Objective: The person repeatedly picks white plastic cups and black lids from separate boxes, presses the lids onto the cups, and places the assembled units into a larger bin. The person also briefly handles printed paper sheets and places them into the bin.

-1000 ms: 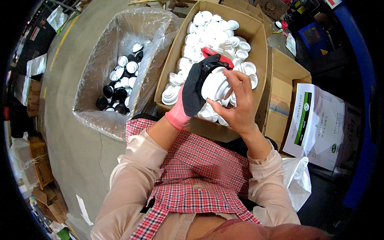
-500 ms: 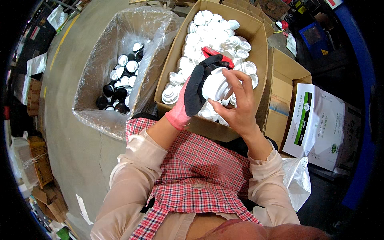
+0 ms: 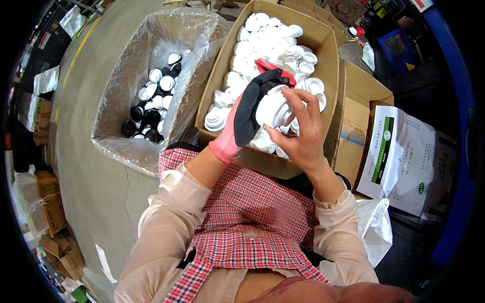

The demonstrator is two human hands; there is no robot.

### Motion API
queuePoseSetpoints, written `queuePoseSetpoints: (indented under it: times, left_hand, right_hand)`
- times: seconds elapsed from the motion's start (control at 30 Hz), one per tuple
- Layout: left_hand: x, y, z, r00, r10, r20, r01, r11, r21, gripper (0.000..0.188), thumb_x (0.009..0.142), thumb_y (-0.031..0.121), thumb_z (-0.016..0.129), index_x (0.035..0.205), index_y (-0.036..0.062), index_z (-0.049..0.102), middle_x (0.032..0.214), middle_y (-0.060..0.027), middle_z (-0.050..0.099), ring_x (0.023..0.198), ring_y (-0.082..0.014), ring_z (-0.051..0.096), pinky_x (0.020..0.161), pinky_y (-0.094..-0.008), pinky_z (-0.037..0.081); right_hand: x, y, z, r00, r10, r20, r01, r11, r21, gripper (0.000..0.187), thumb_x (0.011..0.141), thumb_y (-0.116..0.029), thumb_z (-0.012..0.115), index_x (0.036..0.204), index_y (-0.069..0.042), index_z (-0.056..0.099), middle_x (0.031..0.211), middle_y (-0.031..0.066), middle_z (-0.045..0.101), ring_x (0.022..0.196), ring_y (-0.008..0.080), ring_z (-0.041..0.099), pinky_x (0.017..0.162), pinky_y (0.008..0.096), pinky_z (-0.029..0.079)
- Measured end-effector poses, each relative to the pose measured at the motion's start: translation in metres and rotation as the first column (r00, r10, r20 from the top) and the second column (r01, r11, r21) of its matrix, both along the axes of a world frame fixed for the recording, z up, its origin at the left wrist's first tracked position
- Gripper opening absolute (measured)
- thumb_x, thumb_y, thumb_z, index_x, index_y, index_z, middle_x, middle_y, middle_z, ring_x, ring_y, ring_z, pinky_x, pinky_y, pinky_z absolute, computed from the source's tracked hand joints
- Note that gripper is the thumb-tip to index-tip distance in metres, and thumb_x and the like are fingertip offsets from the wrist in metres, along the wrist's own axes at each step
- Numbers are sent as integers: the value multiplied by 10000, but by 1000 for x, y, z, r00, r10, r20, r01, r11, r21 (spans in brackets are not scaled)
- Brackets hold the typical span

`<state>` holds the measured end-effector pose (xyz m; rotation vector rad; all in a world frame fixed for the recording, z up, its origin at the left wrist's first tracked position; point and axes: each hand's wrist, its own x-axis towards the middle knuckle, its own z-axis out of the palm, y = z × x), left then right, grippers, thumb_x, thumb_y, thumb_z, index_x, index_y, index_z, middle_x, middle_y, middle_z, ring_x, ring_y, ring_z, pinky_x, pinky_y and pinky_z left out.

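Observation:
My left hand [image 3: 246,112], in a pink and black work glove, is closed round the side of a white round plastic cap [image 3: 273,109]. My bare right hand [image 3: 307,132] grips the same cap from the right, thumb below and fingers above. Both hands are over the near part of a cardboard box [image 3: 331,60] heaped with white plastic caps [image 3: 270,43]. A red and black glove-like piece [image 3: 285,76] lies by my left fingertips, partly hidden. Part of the held cap is hidden behind my right fingers.
To the left stands a box with a clear plastic liner [image 3: 118,70], holding black and white caps [image 3: 151,118]. A smaller open carton [image 3: 353,126] and a printed white sheet [image 3: 399,151] are on the right. Concrete floor [image 3: 91,166] runs along the left.

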<state>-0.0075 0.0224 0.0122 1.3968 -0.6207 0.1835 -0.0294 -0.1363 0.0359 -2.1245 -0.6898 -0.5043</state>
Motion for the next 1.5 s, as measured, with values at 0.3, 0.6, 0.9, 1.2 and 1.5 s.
queuePoseSetpoints:
  times: [0.3,0.6,0.9,1.2,1.5]
  left_hand:
    - [-5,-4,3,969,-84,-232,51,988,-147,652,834,232,677,1375,-6,402,1331,-109,504,1242,-207,476,1057,-328,362]
    - [-4,-19,-17,887,-356,-294,306,930,-203,722,734,168,754,1373,26,448,1512,-106,268,1344,-203,361,1085,-347,313]
    - [-22,-36,-29,962,244,-121,-168,879,446,471,748,-21,615,1204,-49,505,1037,-249,619,1009,-410,606,857,-385,479]
    - [4,-14,-46,785,-169,-597,-59,938,-343,403,917,225,613,1201,-46,518,1095,-163,625,1002,-256,628,863,-336,511]
    - [2,-8,-16,829,-208,-519,48,951,-305,691,742,36,740,1342,26,396,1273,-90,504,1182,-189,495,1004,-314,412]
  right_hand:
    - [2,-1,-6,999,12,-51,-12,1000,9,747,593,-34,795,1281,-46,504,1144,132,470,1019,293,510,816,358,475]
    - [17,-15,-20,764,128,-632,308,789,531,604,1001,-500,374,996,42,642,833,45,619,818,93,536,765,234,411]
    - [41,-22,-41,798,-176,-576,486,752,445,648,996,-511,373,673,0,608,643,37,576,623,117,506,632,270,411]
    - [56,-23,-47,706,314,-634,433,518,738,511,990,-450,438,1117,18,597,998,76,636,909,137,598,816,272,474]
    - [46,-31,-32,853,204,-481,217,698,682,283,892,-26,599,1173,-1,611,1058,58,649,943,112,593,822,245,474]
